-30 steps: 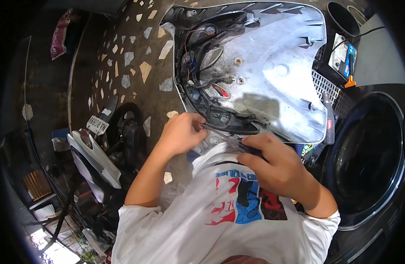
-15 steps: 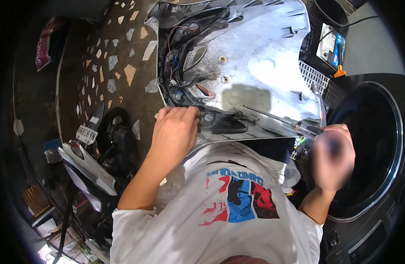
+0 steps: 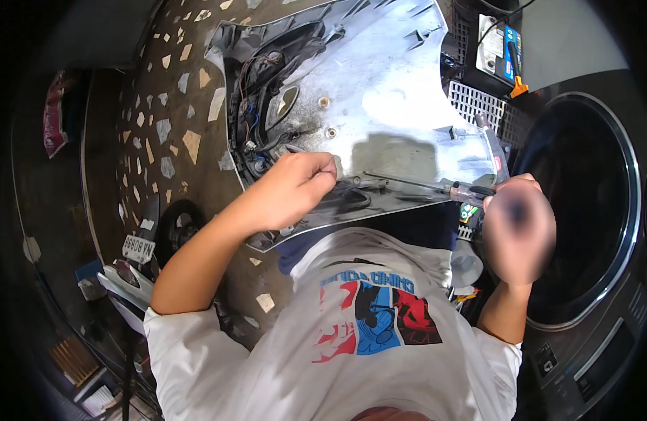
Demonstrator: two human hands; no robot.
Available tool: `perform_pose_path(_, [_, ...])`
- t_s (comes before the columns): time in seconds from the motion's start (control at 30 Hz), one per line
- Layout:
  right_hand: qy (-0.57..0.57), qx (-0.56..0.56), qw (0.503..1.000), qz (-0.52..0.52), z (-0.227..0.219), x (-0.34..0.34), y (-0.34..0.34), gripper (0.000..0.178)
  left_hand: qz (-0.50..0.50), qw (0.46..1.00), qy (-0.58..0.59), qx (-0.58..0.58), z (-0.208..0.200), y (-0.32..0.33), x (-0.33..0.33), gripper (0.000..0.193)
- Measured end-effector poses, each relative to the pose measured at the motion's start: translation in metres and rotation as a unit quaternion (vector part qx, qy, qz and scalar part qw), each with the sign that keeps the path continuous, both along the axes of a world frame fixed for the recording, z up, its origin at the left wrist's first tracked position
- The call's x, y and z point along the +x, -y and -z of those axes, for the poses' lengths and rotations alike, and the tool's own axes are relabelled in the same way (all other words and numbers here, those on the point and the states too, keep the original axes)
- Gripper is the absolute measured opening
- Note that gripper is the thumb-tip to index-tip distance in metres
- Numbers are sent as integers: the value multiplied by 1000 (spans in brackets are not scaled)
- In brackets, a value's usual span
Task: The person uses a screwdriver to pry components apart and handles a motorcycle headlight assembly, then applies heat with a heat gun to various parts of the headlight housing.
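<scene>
Fairing panel [image 3: 379,77], apparently mid-tool-work;
R hand [image 3: 520,228] closed round screwdriver [image 3: 466,192]; L hand [image 3: 302,184] curled, hold unclear; next move prob. needs steady aim

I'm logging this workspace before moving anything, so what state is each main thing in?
White panel: inner side up.
Wiring: running along the panel's left end.
Screwdriver: held, tip pointing left.
Right hand: closed on screwdriver, blurred.
Left hand: fingers curled, contents hidden.
Round glass door: apparently shut.
</scene>
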State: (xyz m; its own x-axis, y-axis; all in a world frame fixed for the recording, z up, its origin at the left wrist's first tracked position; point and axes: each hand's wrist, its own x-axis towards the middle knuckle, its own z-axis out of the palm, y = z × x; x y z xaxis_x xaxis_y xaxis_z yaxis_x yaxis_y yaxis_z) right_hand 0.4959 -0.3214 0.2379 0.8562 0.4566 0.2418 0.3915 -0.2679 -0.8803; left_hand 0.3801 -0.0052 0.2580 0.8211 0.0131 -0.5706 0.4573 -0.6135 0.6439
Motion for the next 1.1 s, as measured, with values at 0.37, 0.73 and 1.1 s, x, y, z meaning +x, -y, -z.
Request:
perform_pose_path(0.37, [-10, -29, 999, -26, 4, 6, -2, 18, -36, 975, 214, 45, 56, 31, -27, 23])
perform_pose_path(0.73, [-31, -38, 999, 5, 15, -1, -3, 18, 36, 964, 212, 158, 82, 53, -19, 24])
perform_pose_path(1.1, [-40, -46, 997, 50, 11, -11, -11, 20, -49, 976, 179, 112, 87, 57, -14, 17])
